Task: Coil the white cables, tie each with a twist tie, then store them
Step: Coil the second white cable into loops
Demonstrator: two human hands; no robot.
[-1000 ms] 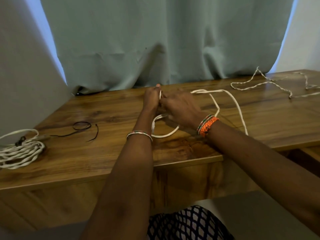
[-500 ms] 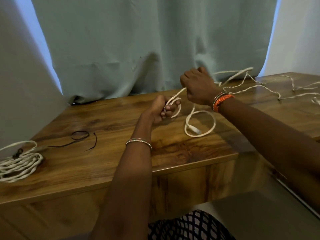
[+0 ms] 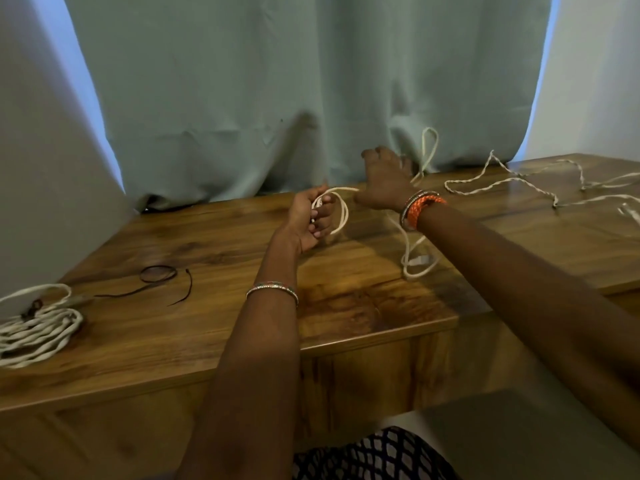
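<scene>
White flat cable [image 3: 341, 211] is partly coiled: the left hand [image 3: 310, 218] grips a few small loops of it just above the brown wooden worktop [image 3: 214, 327]. The right hand [image 3: 384, 180] is closed around the same cable farther along, near the back edge, and a thin loop sticks up behind it. More of this cable lies loose on the worktop by the right wrist, so I think the coiling is only begun.

One job looks done. A bundle of white twisted cable [image 3: 34, 327] lies at the far left, tied with a dark twist tie [image 3: 33, 306]. Another long white twisted cable [image 3: 502, 183] lies spread out at the far right, not coiled yet. Spare thin dark twist ties [image 3: 157, 277] wait on the left side. Nothing looks stored away.

A pale green curtain [image 3: 277, 91] hangs behind the worktop, with light at its edges.
</scene>
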